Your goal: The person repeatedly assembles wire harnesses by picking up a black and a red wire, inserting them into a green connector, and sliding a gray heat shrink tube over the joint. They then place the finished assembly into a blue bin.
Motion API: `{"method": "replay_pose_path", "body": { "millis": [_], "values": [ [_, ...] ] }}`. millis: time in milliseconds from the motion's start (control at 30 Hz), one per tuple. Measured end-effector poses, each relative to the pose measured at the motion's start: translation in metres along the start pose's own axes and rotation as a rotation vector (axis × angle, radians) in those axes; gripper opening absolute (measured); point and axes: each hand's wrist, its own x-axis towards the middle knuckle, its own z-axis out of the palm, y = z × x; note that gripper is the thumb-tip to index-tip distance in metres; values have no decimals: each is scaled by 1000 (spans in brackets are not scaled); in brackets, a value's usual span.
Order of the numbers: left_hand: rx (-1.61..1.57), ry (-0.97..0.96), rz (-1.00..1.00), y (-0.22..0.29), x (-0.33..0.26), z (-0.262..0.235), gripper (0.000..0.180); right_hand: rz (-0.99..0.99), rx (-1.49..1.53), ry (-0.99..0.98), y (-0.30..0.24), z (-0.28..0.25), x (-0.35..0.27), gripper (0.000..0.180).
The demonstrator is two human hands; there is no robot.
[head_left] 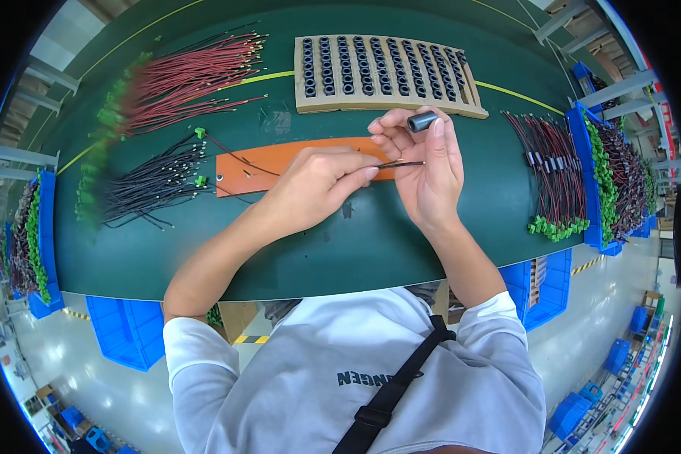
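Note:
My left hand [327, 181] is closed in a pinch on a thin pair of wires, whose dark ends [401, 163] stick out past the fingertips toward my right palm. A red wire [234, 155] trails back from that hand to a green connector [200, 132] at the left. Between thumb and fingers, my right hand [433, 170] grips a dark grey ferrite core [422, 121], a short hollow cylinder, tilted above the palm. The wire ends and the core are apart. Under both hands lies an orange board [242, 178], partly covered by them.
Behind my hands, a cardboard tray [390, 102] holds rows of ferrite cores. Red wires [197, 72] and black wires [147, 178] with green connectors lie at left. Finished-looking bundles with cores [552, 163] lie at right, beside a blue bin [586, 189] of wires. Another blue bin [41, 234] stands far left.

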Motion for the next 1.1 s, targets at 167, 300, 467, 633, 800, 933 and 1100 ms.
{"method": "replay_pose_path", "body": {
  "millis": [167, 300, 467, 633, 800, 933, 1100],
  "values": [
    [-222, -78, -223, 6, 3, 4, 21, -19, -67, 10, 6, 7, -3, 28],
    [-230, -92, -192, 10, 3, 8, 20, -33, -225, 29, 12, -4, -3, 27],
    [-161, 31, -90, -3, 1, 11, 19, -44, -277, 91, 10, -6, -1, 22],
    [-271, 148, -209, 2, 5, -4, 20, -82, -139, 111, 3, -15, 2, 22],
    [-285, 143, -223, 2, 5, -5, 21, -32, -158, 110, 7, -12, -1, 24],
    [-332, 170, -228, -1, 4, -2, 22, 1, -112, 112, 7, -11, -1, 24],
    [-377, 191, -251, -2, 5, -3, 22, 64, -39, 136, 5, -10, -1, 24]
  ]
}}
